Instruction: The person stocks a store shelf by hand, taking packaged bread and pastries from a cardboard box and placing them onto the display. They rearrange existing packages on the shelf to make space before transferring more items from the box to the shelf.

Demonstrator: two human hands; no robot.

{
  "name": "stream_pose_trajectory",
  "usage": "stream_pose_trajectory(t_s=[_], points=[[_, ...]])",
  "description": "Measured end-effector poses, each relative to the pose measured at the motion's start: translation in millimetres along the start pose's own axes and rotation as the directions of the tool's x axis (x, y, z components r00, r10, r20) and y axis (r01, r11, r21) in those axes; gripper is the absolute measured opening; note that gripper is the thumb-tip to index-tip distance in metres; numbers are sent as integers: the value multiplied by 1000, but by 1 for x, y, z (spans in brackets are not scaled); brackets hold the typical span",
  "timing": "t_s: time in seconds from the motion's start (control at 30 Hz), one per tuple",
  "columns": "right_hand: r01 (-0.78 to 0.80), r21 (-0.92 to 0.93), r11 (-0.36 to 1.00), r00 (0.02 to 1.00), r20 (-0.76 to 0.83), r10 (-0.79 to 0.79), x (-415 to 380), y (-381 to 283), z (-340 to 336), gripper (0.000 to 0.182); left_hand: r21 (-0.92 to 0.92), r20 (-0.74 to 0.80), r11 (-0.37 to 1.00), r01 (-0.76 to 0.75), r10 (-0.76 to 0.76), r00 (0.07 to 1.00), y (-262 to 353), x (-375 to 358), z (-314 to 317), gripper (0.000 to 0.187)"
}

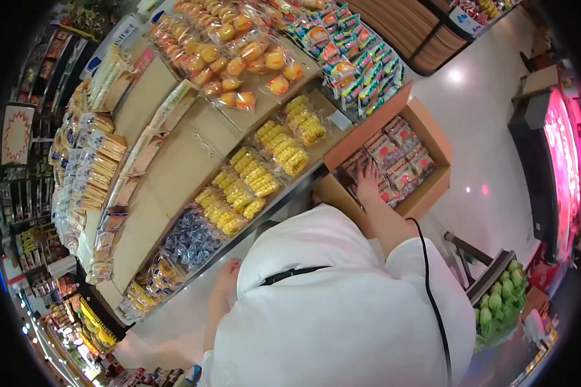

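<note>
An open cardboard box (441,132) holds several small printed packets (403,174) packed close together. My right hand (368,182) reaches into it from the near side. Its fingers are stretched out over the packets at the box's left part, touching them, with none lifted. My left hand (228,273) hangs low beside my body, near the display's front edge, apart from the goods. How its fingers are set is mostly hidden. Closest to it on the display are blue-wrapped pieces (195,233) and bagged yellow twisted snacks (229,198).
A long tiered display (197,138) curves along my left, with orange round pastries (232,58), green-and-white packets (352,55) and stacked bread packs (87,164). Green vegetables (500,297) stand in a rack at lower right. A pink-lit case (561,168) is farther right, across the shiny floor (481,155).
</note>
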State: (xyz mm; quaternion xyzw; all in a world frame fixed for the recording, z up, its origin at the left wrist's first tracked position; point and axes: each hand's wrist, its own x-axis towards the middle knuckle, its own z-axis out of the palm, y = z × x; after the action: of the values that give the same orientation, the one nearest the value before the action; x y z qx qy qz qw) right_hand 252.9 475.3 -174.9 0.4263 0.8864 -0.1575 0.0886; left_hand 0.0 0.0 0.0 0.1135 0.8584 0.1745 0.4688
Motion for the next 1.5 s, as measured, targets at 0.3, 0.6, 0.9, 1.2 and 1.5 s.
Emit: stream_pose_trajectory(t_s=[0.3, 0.6, 0.9, 1.2, 1.5], points=[[-86, 151, 985, 995, 53, 79, 17, -15, -23, 86, 498, 13, 478, -723, 830, 558, 269, 20, -96, 28], [5, 543, 840, 954, -254, 158, -45, -8, -31, 58, 845, -79, 254, -470, 929, 361, 398, 159, -132, 53], [-193, 702, 685, 801, -291, 524, -118, 29, -35, 33, 885, 52, 244, -397, 795, 605, 406, 185, -134, 46], [-73, 934, 350, 892, -96, 442, -90, 30, -77, 28, 816, 117, 82, -572, 946, 303, 413, 52, -97, 41], [-138, 977, -162, 937, 76, -341, -81, -91, -184, 49, 523, 591, -344, -779, 806, 41, 399, 3, 33, 54]])
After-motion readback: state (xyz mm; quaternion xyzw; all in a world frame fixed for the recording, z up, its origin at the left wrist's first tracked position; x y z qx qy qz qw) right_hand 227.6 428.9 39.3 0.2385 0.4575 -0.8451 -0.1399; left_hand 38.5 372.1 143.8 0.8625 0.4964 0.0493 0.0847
